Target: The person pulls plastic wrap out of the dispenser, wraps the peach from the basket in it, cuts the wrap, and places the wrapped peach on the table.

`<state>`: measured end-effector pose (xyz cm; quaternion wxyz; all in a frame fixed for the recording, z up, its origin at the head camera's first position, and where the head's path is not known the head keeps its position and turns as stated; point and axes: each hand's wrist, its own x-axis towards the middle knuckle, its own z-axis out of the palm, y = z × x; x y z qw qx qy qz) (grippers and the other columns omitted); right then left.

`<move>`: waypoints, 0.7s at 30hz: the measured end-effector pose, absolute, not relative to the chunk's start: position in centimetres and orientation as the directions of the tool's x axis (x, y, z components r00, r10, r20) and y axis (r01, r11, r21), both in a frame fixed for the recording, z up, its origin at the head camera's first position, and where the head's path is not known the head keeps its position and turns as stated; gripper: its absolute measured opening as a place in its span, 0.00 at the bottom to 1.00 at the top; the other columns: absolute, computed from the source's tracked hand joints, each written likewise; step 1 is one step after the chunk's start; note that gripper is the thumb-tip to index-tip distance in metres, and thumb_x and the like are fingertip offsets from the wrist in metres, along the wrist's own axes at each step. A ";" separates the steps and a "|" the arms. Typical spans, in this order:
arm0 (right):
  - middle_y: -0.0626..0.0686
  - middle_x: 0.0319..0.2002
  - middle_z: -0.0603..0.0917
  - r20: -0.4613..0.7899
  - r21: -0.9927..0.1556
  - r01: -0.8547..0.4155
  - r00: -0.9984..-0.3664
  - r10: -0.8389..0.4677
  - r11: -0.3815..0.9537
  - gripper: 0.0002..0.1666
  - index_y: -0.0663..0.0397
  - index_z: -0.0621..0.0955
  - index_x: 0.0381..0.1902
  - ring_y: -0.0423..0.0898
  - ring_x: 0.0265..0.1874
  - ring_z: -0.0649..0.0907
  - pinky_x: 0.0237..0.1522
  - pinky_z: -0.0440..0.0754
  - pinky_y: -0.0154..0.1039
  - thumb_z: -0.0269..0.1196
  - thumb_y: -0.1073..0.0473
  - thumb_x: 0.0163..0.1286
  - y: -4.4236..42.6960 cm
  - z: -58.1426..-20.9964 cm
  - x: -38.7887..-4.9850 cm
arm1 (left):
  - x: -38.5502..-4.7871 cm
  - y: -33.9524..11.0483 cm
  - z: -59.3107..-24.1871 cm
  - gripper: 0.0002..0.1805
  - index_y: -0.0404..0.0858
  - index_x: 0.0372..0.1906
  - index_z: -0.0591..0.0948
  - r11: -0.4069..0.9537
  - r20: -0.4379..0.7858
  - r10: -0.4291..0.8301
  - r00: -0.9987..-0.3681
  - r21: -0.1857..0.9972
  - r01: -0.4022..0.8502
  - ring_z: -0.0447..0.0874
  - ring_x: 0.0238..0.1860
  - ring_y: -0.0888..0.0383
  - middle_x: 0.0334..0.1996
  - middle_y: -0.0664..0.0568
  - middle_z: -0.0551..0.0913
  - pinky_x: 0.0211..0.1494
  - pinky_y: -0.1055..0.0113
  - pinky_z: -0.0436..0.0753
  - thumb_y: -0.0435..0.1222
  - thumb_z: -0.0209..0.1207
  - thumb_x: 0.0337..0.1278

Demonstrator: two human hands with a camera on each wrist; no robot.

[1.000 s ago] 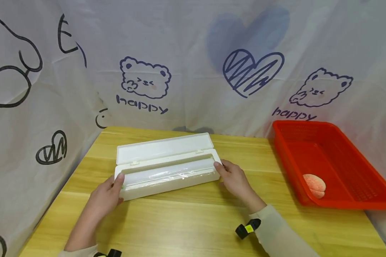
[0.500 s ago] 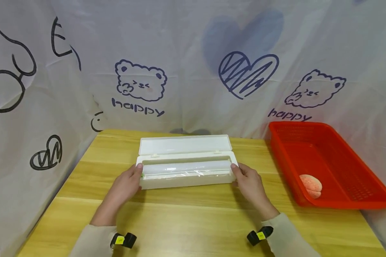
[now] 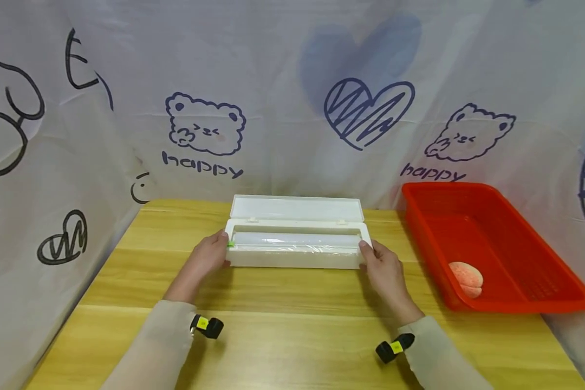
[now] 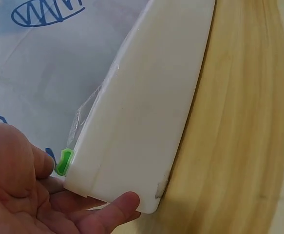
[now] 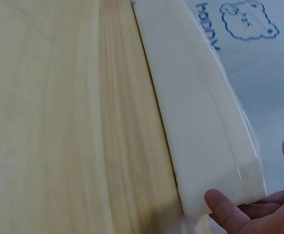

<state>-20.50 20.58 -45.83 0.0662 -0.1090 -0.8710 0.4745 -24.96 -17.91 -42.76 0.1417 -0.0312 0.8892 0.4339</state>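
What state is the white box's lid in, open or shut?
Open. In the head view, the lid extends back from its hinges, leaving the roll showing inside the box.

On your right, a red basket (image 3: 492,244) sits on the wood-grain table (image 3: 287,336), a peach-like item (image 3: 463,277) in its near left corner. Ahead of you hangs a pale cloth (image 3: 283,70) printed with hearts (image 3: 369,114), bears (image 3: 206,124) and the word "happy" (image 3: 202,164); to your left, a side cloth (image 3: 24,314) shows dark line drawings (image 3: 62,241).
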 end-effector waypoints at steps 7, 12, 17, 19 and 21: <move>0.63 0.62 0.85 0.014 -0.839 0.137 -0.962 0.271 0.526 0.38 0.57 0.77 0.72 0.58 0.47 0.89 0.53 0.82 0.46 0.50 0.34 0.83 21.7 -46.2 -22.1 | -27.1 -16.5 -43.1 0.33 0.38 0.85 0.53 0.588 -0.286 0.070 -0.956 0.786 -0.192 0.83 0.59 0.41 0.79 0.34 0.64 0.73 0.45 0.75 0.49 0.29 0.87; 0.62 0.63 0.84 0.002 -0.844 0.155 -0.956 0.292 0.513 0.41 0.57 0.76 0.74 0.59 0.49 0.88 0.57 0.80 0.48 0.49 0.32 0.82 23.0 -46.1 -23.3 | -28.5 -14.8 -43.6 0.33 0.38 0.85 0.55 0.532 -0.292 0.075 -0.953 0.820 -0.209 0.78 0.62 0.43 0.76 0.35 0.69 0.67 0.50 0.80 0.49 0.30 0.88; 0.64 0.61 0.84 -0.004 -0.835 0.181 -0.946 0.324 0.519 0.40 0.58 0.76 0.73 0.61 0.51 0.87 0.57 0.80 0.49 0.48 0.33 0.83 24.0 -45.8 -24.4 | -29.3 -13.6 -44.0 0.33 0.38 0.84 0.56 0.481 -0.291 0.089 -0.953 0.850 -0.215 0.77 0.64 0.43 0.74 0.35 0.71 0.68 0.50 0.81 0.50 0.30 0.88; 0.64 0.64 0.83 -0.018 -0.840 0.190 -0.946 0.325 0.508 0.41 0.58 0.76 0.73 0.61 0.52 0.85 0.60 0.80 0.51 0.48 0.32 0.83 24.1 -45.7 -24.8 | -29.5 -13.4 -44.0 0.33 0.39 0.84 0.57 0.469 -0.293 0.081 -0.953 0.855 -0.223 0.78 0.64 0.44 0.74 0.36 0.72 0.69 0.50 0.80 0.50 0.30 0.88; 0.63 0.66 0.81 -0.033 -0.845 0.199 -0.946 0.323 0.496 0.41 0.58 0.75 0.75 0.61 0.54 0.84 0.63 0.78 0.53 0.47 0.32 0.82 24.3 -45.6 -25.1 | -29.5 -13.4 -43.9 0.33 0.39 0.85 0.57 0.465 -0.301 0.075 -0.951 0.854 -0.233 0.78 0.64 0.44 0.73 0.37 0.72 0.70 0.49 0.79 0.51 0.29 0.88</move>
